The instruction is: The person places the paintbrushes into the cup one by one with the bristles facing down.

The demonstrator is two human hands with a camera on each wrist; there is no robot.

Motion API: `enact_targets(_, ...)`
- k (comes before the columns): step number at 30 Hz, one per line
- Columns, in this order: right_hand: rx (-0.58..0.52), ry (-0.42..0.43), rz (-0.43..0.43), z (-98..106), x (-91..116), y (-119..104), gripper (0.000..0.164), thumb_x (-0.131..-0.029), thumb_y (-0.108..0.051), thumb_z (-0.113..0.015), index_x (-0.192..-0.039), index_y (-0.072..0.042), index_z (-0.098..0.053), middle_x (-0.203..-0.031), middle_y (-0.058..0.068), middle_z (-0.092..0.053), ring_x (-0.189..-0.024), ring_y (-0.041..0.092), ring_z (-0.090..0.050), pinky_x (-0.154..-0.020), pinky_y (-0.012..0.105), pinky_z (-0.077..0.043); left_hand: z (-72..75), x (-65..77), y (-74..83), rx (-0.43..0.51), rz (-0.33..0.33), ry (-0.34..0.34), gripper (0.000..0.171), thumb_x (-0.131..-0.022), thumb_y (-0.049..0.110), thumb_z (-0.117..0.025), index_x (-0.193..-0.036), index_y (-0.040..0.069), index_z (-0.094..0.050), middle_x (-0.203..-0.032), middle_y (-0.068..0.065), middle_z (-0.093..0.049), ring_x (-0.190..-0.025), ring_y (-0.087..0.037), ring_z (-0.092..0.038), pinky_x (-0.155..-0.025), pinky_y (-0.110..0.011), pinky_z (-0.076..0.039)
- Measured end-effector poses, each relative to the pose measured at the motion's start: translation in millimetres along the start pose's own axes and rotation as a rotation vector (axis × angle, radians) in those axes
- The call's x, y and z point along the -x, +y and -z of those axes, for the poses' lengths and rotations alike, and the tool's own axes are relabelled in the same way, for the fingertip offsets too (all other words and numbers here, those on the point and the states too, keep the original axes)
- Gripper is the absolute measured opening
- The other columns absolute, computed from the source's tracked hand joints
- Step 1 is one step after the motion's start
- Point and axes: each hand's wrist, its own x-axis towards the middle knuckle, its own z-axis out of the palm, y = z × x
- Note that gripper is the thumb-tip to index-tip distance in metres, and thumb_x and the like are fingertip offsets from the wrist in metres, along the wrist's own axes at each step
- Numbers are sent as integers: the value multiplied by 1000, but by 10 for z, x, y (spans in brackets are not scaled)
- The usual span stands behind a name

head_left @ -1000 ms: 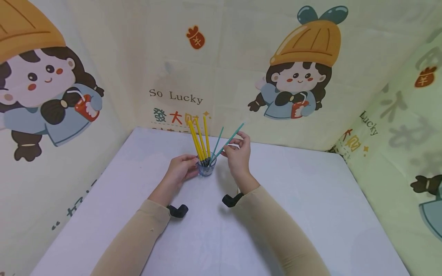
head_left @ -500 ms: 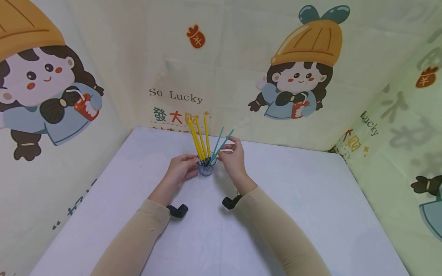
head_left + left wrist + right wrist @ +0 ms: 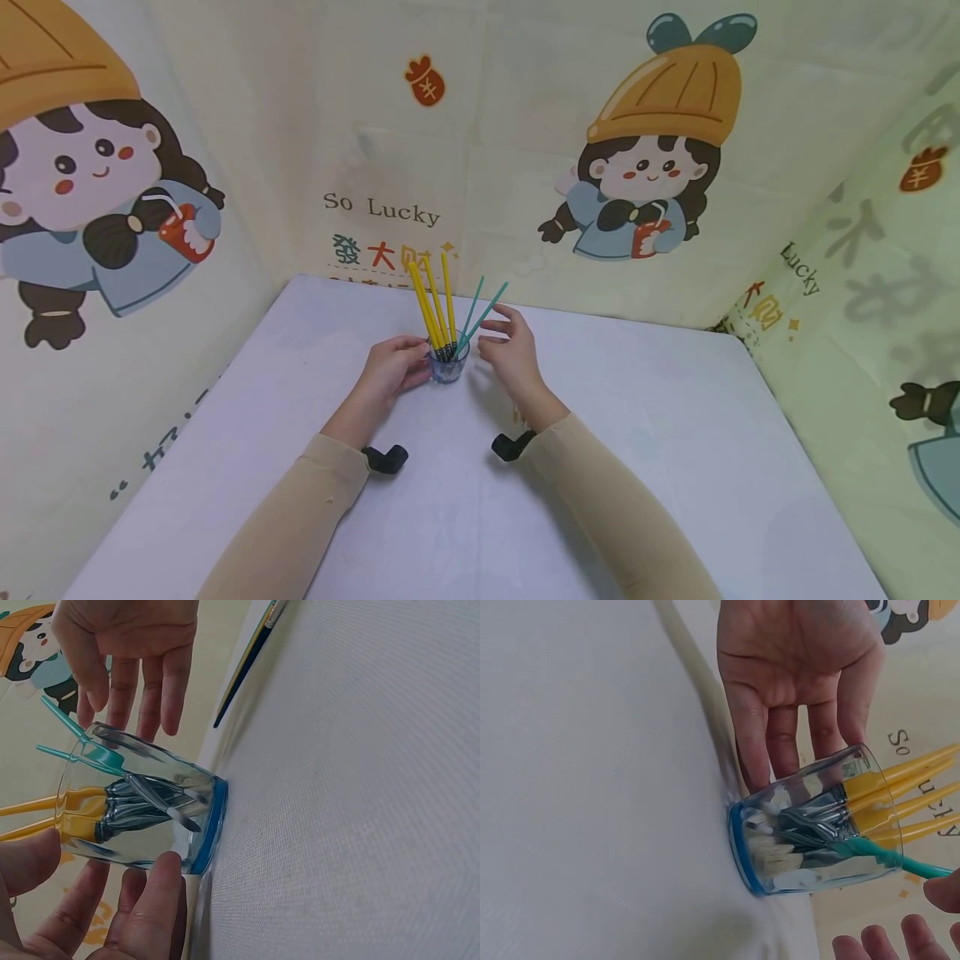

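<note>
A small clear glass (image 3: 447,373) with a blue base (image 3: 210,829) stands upright on the white table. My left hand (image 3: 392,367) holds it from the left, thumb near the rim and fingers along the side. Several yellow-handled paintbrushes (image 3: 429,308) stand bristles down in the glass. Two thinner teal paintbrushes (image 3: 491,306) lean right in it, their bristles (image 3: 184,819) also down. My right hand (image 3: 516,354) is just right of the teal handles, its fingers loosely spread and holding nothing. In the right wrist view its thumb (image 3: 943,891) is close to a teal handle; contact is unclear.
A dark blue, pointed, brush-like thing (image 3: 247,667) with a yellow edge appears near the table in the left wrist view. Printed cloth walls (image 3: 480,150) border the table (image 3: 675,433) at the back and sides. Black camera mounts (image 3: 513,447) sit at both wrists.
My right hand has lowered the second teal paintbrush into the glass, let go of it and drawn back slightly to the right. The left hand and glass have stayed put.
</note>
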Motion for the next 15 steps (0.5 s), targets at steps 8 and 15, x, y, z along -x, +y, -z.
enact_targets(8,1,-21,-21,98,15,22,71,-97,2,-70,-160,-20,-45,-148,23,-63,-127,45,-69,-92,44,-69,4,1,-8,10,-7,-13,33,-107,20,-68,-137,8,-68,-138,-13,-65,-126,-27,-64,-110,-41,-62)
enact_targets(15,37,-12,-61,176,32,51,71,-99,-4,-72,-161,-25,-43,-148,17,-64,-126,39,-70,-96,49,-67,2,10,-4,14,-10,-19,34,-107,19,-68,-138,6,-67,-136,-12,-65,-125,-27,-63,-113,-43,-59)
